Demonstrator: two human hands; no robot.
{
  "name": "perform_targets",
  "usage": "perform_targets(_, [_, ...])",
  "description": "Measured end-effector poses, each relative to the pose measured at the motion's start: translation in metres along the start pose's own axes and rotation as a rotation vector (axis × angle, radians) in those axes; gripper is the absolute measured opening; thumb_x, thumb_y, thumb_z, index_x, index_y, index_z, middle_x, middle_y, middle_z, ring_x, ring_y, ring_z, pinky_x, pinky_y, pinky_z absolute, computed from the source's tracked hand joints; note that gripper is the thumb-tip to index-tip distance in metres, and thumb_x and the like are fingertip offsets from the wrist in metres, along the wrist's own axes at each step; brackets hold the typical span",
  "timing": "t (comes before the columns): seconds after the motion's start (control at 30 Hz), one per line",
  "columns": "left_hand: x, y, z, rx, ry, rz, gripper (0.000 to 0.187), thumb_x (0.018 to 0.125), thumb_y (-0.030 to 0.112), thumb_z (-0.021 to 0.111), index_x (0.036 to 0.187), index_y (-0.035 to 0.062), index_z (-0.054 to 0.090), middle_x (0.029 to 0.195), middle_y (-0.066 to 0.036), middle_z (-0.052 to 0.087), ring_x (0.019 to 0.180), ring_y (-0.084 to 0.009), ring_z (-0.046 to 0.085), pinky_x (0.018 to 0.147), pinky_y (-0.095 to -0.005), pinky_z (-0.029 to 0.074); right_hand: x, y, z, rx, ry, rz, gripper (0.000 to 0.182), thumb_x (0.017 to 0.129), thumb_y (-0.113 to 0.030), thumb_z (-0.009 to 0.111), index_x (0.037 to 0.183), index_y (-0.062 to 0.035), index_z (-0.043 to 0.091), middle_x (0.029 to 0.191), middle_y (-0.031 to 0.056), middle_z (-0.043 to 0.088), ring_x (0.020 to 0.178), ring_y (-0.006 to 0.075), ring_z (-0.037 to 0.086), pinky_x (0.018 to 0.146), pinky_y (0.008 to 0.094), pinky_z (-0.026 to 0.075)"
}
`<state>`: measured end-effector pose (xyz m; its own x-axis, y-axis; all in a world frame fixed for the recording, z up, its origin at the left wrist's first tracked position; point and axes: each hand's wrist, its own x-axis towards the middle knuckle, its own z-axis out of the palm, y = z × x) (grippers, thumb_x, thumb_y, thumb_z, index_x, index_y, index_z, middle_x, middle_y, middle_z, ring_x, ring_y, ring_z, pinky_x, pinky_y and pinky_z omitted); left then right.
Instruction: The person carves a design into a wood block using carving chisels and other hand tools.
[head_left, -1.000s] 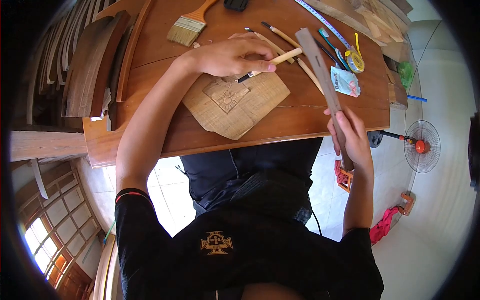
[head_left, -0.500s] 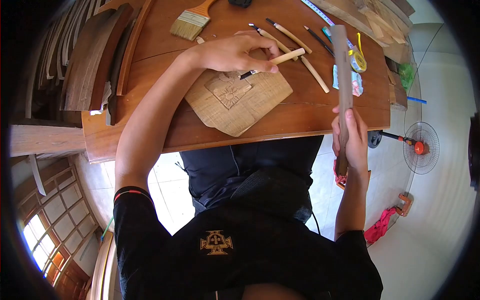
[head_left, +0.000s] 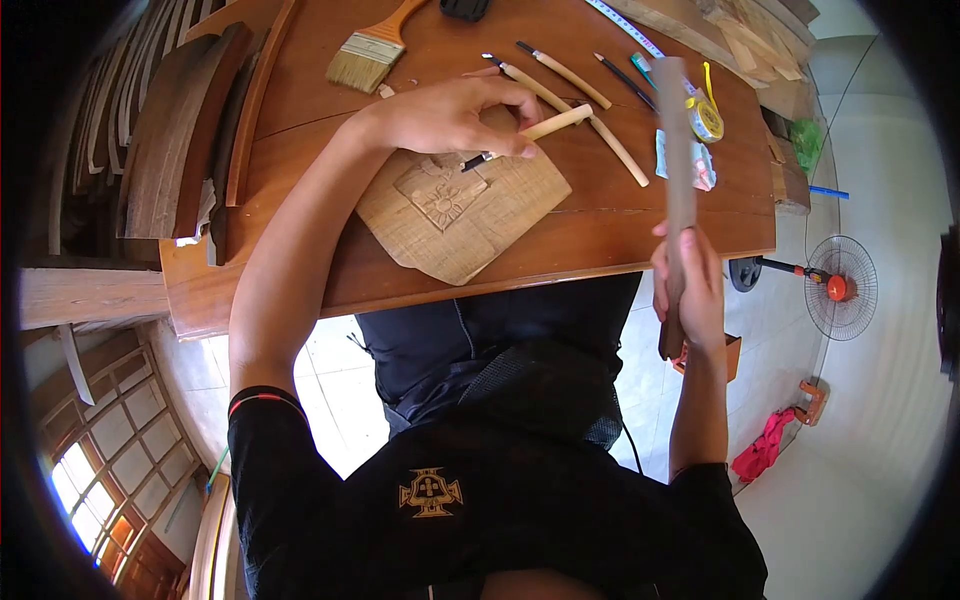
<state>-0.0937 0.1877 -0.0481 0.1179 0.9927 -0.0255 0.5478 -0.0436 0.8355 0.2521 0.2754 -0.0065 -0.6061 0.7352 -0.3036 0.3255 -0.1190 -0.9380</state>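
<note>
A wood carving chisel (head_left: 558, 123) with a pale round handle is held in my left hand (head_left: 455, 112), its dark blade tip low over the board. Beneath it, a light wooden board (head_left: 510, 215) lies on the table, with a flower in a square outline carved into it. My left hand hides the board's far part. My right hand (head_left: 698, 285) grips a long brown wooden stick (head_left: 679, 150) near its lower end, raised upright beyond the table's front right edge. Other chisels (head_left: 575, 80) lie just past my left hand.
Farther back on the wooden table (head_left: 300, 170) are a flat paintbrush (head_left: 365, 60), a pencil (head_left: 625, 80), a tape measure (head_left: 706, 120) and a small patterned packet (head_left: 700, 165). Stacked boards (head_left: 180, 140) stand at the left; more wood lies at the right. A fan (head_left: 840, 288) stands right.
The view has shifted slightly, so the table items appear a little to the left. My left hand still holds the chisel over the board; the stick in my right hand sits slightly lower.
</note>
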Motion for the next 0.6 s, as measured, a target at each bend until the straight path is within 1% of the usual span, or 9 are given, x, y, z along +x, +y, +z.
perform_targets(0.03, [0.000,-0.002,0.000,0.002,-0.007,0.021,0.038,0.093,0.045,0.073,0.106,0.0094,0.069,0.107,-0.005,0.064,0.114,-0.0245,0.053,0.101,-0.0386,0.041,0.000,0.006,-0.006,-0.100,-0.139,0.045,0.032,0.112,-0.025,0.042,0.120,0.0001,0.060,0.071,0.0004,0.050,0.042,0.0050,0.043,0.038,0.0222,0.034])
perform_targets(0.13, [0.003,-0.009,0.002,0.012,-0.022,0.072,0.036,0.096,0.041,0.072,0.107,0.0070,0.068,0.115,-0.006,0.062,0.115,-0.0254,0.054,0.104,-0.0392,0.039,-0.001,0.004,-0.001,-0.125,-0.184,0.044,0.034,0.112,-0.027,0.041,0.119,0.0005,0.060,0.070,-0.0003,0.050,0.042,0.0052,0.043,0.038,0.0220,0.034])
perform_targets(0.2, [0.002,-0.010,0.002,0.022,-0.020,0.074,0.036,0.097,0.041,0.071,0.106,0.0069,0.068,0.116,-0.006,0.062,0.115,-0.0259,0.054,0.102,-0.0388,0.040,0.002,0.001,-0.003,-0.055,-0.097,0.026,0.035,0.113,-0.029,0.041,0.119,0.0013,0.059,0.070,0.0000,0.050,0.041,0.0056,0.043,0.038,0.0221,0.036])
perform_targets(0.27, [-0.001,-0.008,-0.001,0.011,0.044,0.082,0.039,0.095,0.044,0.072,0.106,0.0072,0.070,0.107,-0.006,0.065,0.113,-0.0251,0.056,0.100,-0.0380,0.042,0.004,-0.002,-0.003,-0.021,-0.015,-0.003,0.036,0.113,-0.029,0.041,0.120,0.0014,0.058,0.071,0.0005,0.051,0.041,0.0059,0.044,0.038,0.0223,0.036])
perform_targets(0.3, [-0.004,-0.003,-0.003,0.007,0.075,0.088,0.040,0.095,0.046,0.072,0.106,0.0074,0.070,0.103,-0.006,0.066,0.113,-0.0248,0.057,0.098,-0.0376,0.043,0.004,-0.001,-0.003,-0.022,-0.037,0.004,0.036,0.113,-0.029,0.040,0.120,0.0013,0.058,0.071,0.0007,0.051,0.041,0.0060,0.044,0.038,0.0223,0.037])
perform_targets(0.4, [-0.014,0.014,-0.019,-0.036,0.039,0.088,0.034,0.097,0.039,0.072,0.105,0.0059,0.071,0.101,-0.008,0.066,0.108,-0.0231,0.060,0.095,-0.0357,0.046,0.001,0.006,-0.005,-0.023,-0.100,0.031,0.036,0.113,-0.029,0.040,0.121,0.0009,0.057,0.072,0.0015,0.051,0.042,0.0063,0.045,0.038,0.0223,0.037])
perform_targets(0.43, [-0.020,0.016,-0.023,-0.025,0.072,0.112,0.027,0.097,0.031,0.074,0.103,0.0058,0.071,0.096,-0.006,0.069,0.097,-0.0181,0.064,0.090,-0.0334,0.049,0.000,0.009,-0.006,-0.033,-0.124,0.025,0.036,0.113,-0.029,0.040,0.121,0.0007,0.057,0.073,0.0015,0.051,0.042,0.0063,0.045,0.039,0.0222,0.038])
perform_targets(0.57, [-0.036,0.029,-0.043,-0.242,0.158,0.079,0.015,0.095,0.019,0.076,0.101,0.0057,0.072,0.089,-0.002,0.073,0.082,-0.0100,0.067,0.081,-0.0289,0.051,-0.003,0.012,-0.006,-0.040,-0.140,0.008,0.035,0.113,-0.029,0.041,0.121,0.0005,0.058,0.074,0.0014,0.051,0.042,0.0063,0.045,0.040,0.0221,0.038])
perform_targets(0.6, [-0.035,0.027,-0.042,-0.243,0.155,0.063,0.016,0.094,0.019,0.077,0.101,0.0055,0.072,0.089,-0.002,0.073,0.083,-0.0102,0.067,0.082,-0.0287,0.051,-0.003,0.010,-0.006,-0.033,-0.134,0.012,0.035,0.113,-0.029,0.041,0.121,0.0004,0.058,0.074,0.0013,0.051,0.042,0.0062,0.045,0.040,0.0220,0.038])
